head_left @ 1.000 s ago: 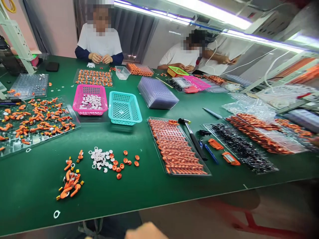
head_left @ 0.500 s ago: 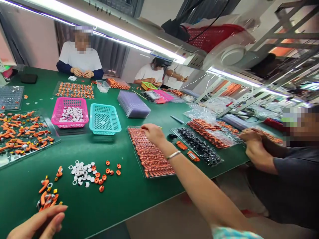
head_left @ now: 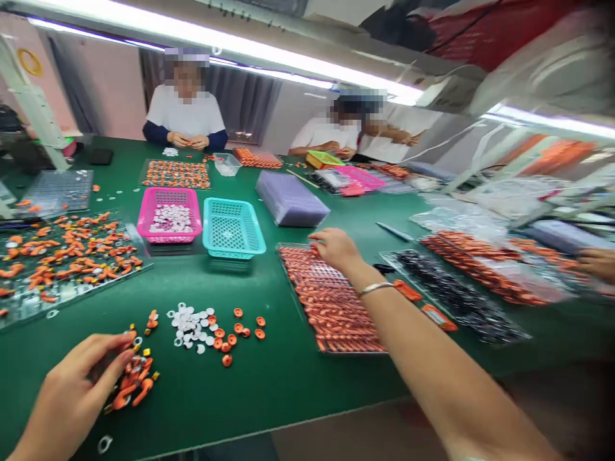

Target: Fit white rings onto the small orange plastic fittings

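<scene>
My right hand (head_left: 336,250) reaches over the far edge of a tray of orange parts (head_left: 331,307), its thumb and fingertips pinched together; what they hold, if anything, is too small to name. My left hand (head_left: 81,384) is at the lower left beside a small pile of orange parts (head_left: 139,378), its thumb and forefinger close to the pile, and whether they grip a part is unclear. Between the hands lie white discs (head_left: 192,325) and loose round orange caps (head_left: 238,328) on the green table (head_left: 230,403).
Farther back stand a pink basket (head_left: 144,224) with white pieces, a turquoise basket (head_left: 257,240) and a purple stack of trays (head_left: 293,198). A tray of orange parts (head_left: 77,250) is at left, black parts (head_left: 446,291) at right. People sit across the table.
The view has turned left, so the table's things appear farther right. My left hand has moved up to the side of the small orange pile. My right hand is still at the tray's far edge.
</scene>
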